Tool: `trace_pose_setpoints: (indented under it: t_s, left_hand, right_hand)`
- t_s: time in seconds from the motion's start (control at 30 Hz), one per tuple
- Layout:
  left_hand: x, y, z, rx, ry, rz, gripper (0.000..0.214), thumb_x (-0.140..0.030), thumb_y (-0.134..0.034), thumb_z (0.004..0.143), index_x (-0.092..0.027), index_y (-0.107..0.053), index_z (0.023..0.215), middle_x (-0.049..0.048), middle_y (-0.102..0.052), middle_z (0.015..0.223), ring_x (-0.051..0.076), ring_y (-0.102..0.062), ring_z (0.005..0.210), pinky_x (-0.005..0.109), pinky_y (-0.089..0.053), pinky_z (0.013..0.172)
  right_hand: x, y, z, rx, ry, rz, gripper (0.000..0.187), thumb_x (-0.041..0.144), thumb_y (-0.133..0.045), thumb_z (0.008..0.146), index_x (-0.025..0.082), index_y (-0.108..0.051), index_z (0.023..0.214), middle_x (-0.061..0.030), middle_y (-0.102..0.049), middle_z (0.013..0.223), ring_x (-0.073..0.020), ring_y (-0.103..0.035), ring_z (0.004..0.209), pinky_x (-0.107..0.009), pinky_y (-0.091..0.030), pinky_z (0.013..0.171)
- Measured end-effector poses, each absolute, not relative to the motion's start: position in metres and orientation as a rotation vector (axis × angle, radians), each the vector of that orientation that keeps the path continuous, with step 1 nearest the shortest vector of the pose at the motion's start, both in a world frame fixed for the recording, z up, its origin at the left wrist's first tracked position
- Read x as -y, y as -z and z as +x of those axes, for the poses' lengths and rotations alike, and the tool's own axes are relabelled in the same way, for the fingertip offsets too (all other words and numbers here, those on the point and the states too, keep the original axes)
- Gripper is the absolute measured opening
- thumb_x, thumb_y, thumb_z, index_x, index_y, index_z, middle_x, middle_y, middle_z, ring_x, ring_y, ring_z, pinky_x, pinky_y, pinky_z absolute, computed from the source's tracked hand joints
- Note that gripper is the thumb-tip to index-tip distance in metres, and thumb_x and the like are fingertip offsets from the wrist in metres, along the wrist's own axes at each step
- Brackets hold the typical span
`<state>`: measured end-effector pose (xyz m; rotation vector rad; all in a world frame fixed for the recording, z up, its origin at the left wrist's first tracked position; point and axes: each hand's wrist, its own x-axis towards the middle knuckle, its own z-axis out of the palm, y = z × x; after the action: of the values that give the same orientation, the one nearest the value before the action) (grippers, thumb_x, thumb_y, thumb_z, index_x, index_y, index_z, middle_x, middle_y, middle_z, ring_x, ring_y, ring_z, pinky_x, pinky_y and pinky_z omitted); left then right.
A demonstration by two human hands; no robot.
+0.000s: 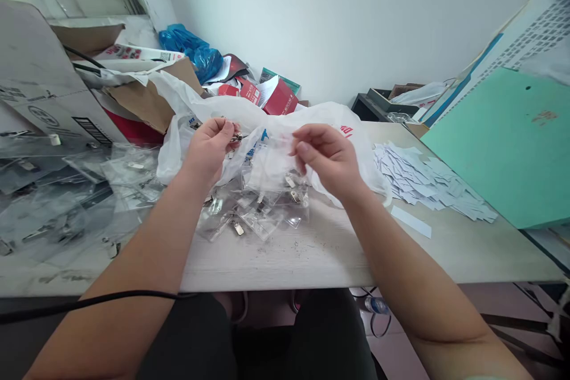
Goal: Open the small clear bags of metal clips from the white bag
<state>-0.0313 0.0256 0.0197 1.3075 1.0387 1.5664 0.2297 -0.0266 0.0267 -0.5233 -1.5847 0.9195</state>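
Note:
My left hand (209,145) is closed in a pinch on a small metal badge clip (237,138), partly hidden by the fingertips. To its right, my right hand (328,157) has its fingers curled in towards the thumb; whatever lies between them, if anything, I cannot make out. Below both hands lies a loose pile of clear plastic badge holders (262,217) with metal clips. A crumpled white plastic bag (312,113) with red and blue print spreads behind and under the hands.
More clear badge holders (53,202) are heaped at the left, beside a cardboard box (48,83). White paper slips (427,181) are scattered on the table (276,261) at the right, near a green board (503,148). Red boxes (280,95) and a blue bag (191,50) sit behind.

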Motion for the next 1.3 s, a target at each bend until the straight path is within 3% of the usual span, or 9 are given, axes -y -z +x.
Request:
trace_pose_setpoints:
  t_s: [0.13, 0.4, 0.57, 0.67, 0.8, 0.9, 1.0, 1.17, 1.3]
  left_hand:
    - [-0.003, -0.028, -0.008, -0.749, -1.446, 1.246, 0.034, -0.046, -0.087, 0.097, -0.021, -0.065, 0.089, 0.0037, -0.076, 0.090, 0.017, -0.074, 0.087, 0.031, -0.061, 0.086]
    - [0.015, -0.029, 0.005, -0.580, -1.167, 1.085, 0.036, -0.045, -0.095, 0.092, -0.020, -0.069, 0.093, 0.0044, -0.084, 0.106, 0.022, -0.082, 0.101, 0.050, -0.068, 0.107]
    - [0.016, -0.024, 0.010, -0.573, -1.175, 1.210, 0.043, -0.042, -0.106, 0.077, -0.020, -0.083, 0.106, 0.0082, -0.085, 0.116, 0.025, -0.082, 0.113, 0.050, -0.065, 0.116]
    - [0.014, -0.021, 0.010, -0.638, -1.180, 1.241, 0.041, -0.037, -0.107, 0.075, -0.019, -0.084, 0.104, 0.0079, -0.085, 0.111, 0.023, -0.082, 0.106, 0.048, -0.068, 0.109]
    - [0.014, -0.021, 0.008, -0.706, -1.167, 1.249, 0.034, -0.037, -0.101, 0.083, -0.017, -0.086, 0.107, 0.0083, -0.084, 0.104, 0.019, -0.080, 0.088, 0.037, -0.070, 0.085]
    - [0.015, -0.024, 0.008, -0.712, -1.059, 1.287, 0.040, -0.036, -0.099, 0.087, -0.018, -0.086, 0.121, 0.0096, -0.084, 0.103, 0.020, -0.080, 0.086, 0.032, -0.065, 0.073]
    - [0.016, -0.024, 0.009, -0.722, -0.976, 1.339, 0.057, -0.038, -0.097, 0.088, -0.019, -0.081, 0.140, 0.0080, -0.083, 0.097, 0.018, -0.076, 0.079, 0.030, -0.060, 0.066]
    - [0.015, -0.018, 0.009, -0.734, -0.963, 1.426, 0.073, -0.033, -0.095, 0.091, -0.022, -0.069, 0.158, 0.0036, -0.082, 0.087, 0.019, -0.076, 0.077, 0.031, -0.057, 0.066]
    - [0.015, -0.016, 0.009, -0.681, -1.006, 1.385, 0.067, -0.032, -0.096, 0.090, -0.025, -0.071, 0.153, 0.0062, -0.086, 0.105, 0.023, -0.083, 0.094, 0.037, -0.066, 0.081]
  right_hand:
    - [0.028, -0.006, 0.207, 1.698, -0.835, -0.639, 0.025, 0.049, -0.076, 0.103, 0.028, -0.073, 0.117, -0.0012, -0.080, 0.104, -0.0128, -0.072, 0.069, -0.032, -0.062, 0.064]
    - [0.026, 0.004, 0.198, 1.664, -0.427, -0.914, 0.011, 0.035, -0.073, 0.101, 0.026, -0.068, 0.105, 0.0009, -0.077, 0.095, -0.0131, -0.066, 0.070, -0.033, -0.057, 0.072]
    - [0.029, -0.002, 0.201, 1.618, -0.415, -0.968, 0.017, 0.034, -0.077, 0.097, 0.027, -0.062, 0.097, 0.0010, -0.072, 0.091, -0.0144, -0.062, 0.071, -0.035, -0.054, 0.074]
    - [0.028, -0.002, 0.203, 1.594, -0.586, -0.940, 0.020, 0.037, -0.080, 0.096, 0.027, -0.063, 0.099, 0.0017, -0.069, 0.089, -0.0138, -0.058, 0.070, -0.035, -0.052, 0.071]
    - [0.023, -0.004, 0.211, 1.504, -0.757, -0.916, 0.028, 0.050, -0.083, 0.096, 0.027, -0.072, 0.107, 0.0005, -0.066, 0.089, -0.0144, -0.054, 0.071, -0.033, -0.048, 0.065]
    - [0.020, -0.010, 0.219, 1.573, -0.722, -0.888, 0.029, 0.052, -0.084, 0.097, 0.029, -0.082, 0.114, 0.0010, -0.062, 0.086, -0.0151, -0.051, 0.074, -0.034, -0.049, 0.071]
    - [0.020, -0.017, 0.223, 1.713, -0.697, -0.877, 0.025, 0.051, -0.088, 0.093, 0.032, -0.089, 0.110, -0.0013, -0.066, 0.096, -0.0151, -0.052, 0.078, -0.035, -0.052, 0.078]
    - [0.018, -0.014, 0.221, 1.791, -0.722, -0.916, 0.014, 0.041, -0.089, 0.093, 0.033, -0.092, 0.104, -0.0020, -0.066, 0.097, -0.0162, -0.058, 0.085, -0.038, -0.055, 0.088]
    - [0.015, -0.007, 0.215, 1.642, -0.766, -0.882, 0.024, 0.051, -0.086, 0.096, 0.027, -0.084, 0.098, -0.0019, -0.068, 0.098, -0.0164, -0.060, 0.082, -0.037, -0.056, 0.081]
